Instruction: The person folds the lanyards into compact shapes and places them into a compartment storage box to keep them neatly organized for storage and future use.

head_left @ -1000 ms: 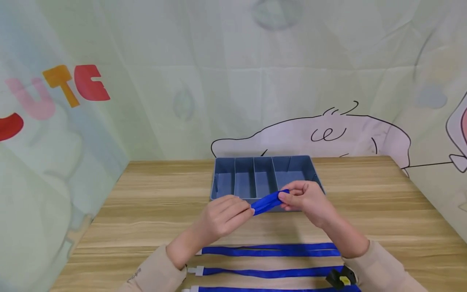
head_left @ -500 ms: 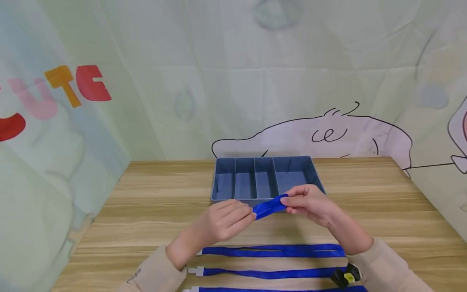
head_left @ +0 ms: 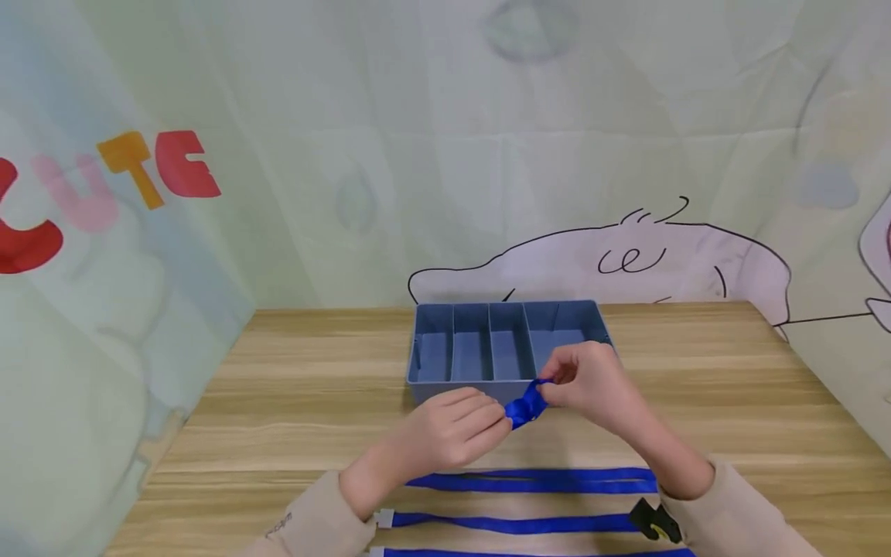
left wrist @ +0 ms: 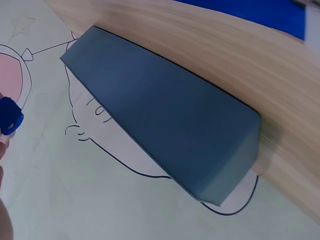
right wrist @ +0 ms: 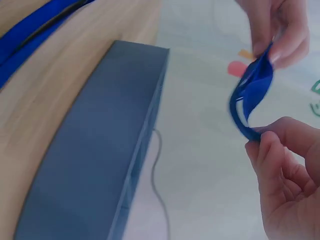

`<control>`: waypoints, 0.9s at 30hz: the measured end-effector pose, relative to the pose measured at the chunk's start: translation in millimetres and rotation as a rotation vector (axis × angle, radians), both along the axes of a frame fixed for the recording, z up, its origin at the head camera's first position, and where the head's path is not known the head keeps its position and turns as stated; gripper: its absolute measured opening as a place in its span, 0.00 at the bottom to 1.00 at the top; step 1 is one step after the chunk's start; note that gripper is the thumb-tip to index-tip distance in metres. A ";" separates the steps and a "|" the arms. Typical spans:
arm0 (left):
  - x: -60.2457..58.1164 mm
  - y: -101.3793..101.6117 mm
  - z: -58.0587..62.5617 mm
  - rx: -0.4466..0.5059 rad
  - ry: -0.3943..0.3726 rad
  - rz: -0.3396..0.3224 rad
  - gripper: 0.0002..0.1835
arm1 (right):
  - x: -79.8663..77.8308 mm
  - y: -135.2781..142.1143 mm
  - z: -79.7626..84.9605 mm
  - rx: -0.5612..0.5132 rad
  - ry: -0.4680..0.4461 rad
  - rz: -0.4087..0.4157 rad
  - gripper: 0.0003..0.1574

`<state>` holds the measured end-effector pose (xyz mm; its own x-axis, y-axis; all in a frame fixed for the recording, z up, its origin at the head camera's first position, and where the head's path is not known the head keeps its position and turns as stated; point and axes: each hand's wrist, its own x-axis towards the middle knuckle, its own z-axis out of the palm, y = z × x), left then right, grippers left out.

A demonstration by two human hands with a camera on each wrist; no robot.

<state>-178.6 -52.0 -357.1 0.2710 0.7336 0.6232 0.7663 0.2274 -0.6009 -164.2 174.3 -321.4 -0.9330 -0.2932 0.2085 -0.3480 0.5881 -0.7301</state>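
Both hands hold a folded blue lanyard (head_left: pixel 527 406) in the air, in front of the divided tray. The left hand (head_left: pixel 455 429) pinches one end, its fingers laid together over the strap. At the other end, thumb and fingers of the right hand (head_left: pixel 590 387) pinch the band. Seen from the right wrist, the strap (right wrist: pixel 257 92) bows into a loose loop between the two hands, its layers parted. Only a small blue end of it (left wrist: pixel 9 116) shows at the left edge of the left wrist view.
The blue-grey tray (head_left: pixel 452 393) stands behind the hands, with several compartments. Nearer on the wooden table, further blue lanyards lie in rows: a far one (head_left: pixel 536 481), a middle one (head_left: pixel 515 526) with a white clip (head_left: pixel 384 519), and a near one (head_left: pixel 529 553). A printed cloth (head_left: pixel 313 193) hangs behind.
The strap was stretched nearly flat between the hands and is now shorter, bent and crumpled. The left hand has moved right, closer to the right hand, which has tilted fingers downward.
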 end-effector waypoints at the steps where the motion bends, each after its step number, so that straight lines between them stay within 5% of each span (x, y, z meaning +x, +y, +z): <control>1: 0.8 3.0 -0.2 0.001 -0.002 0.004 0.13 | 2.3 -1.2 1.4 0.019 0.022 -0.003 0.07; 10: 1.7 17.1 -0.8 0.065 -0.075 -0.004 0.11 | 10.3 -9.6 2.2 -0.001 0.002 0.119 0.06; 13: 1.4 17.6 -1.6 0.083 -0.142 -0.029 0.10 | 7.9 -5.8 1.2 -0.091 -0.123 0.187 0.02; 19: -0.1 16.0 -3.6 0.112 -0.216 -0.081 0.09 | 0.5 7.8 -0.3 -0.329 -0.465 0.349 0.16; 23: 0.4 16.7 -3.2 0.130 -0.224 -0.089 0.08 | -2.8 12.2 -4.7 -0.420 -0.538 0.414 0.20; 27: 2.0 19.5 -1.5 0.183 -0.297 -0.106 0.11 | -3.6 12.7 -9.4 -0.505 -0.511 0.431 0.15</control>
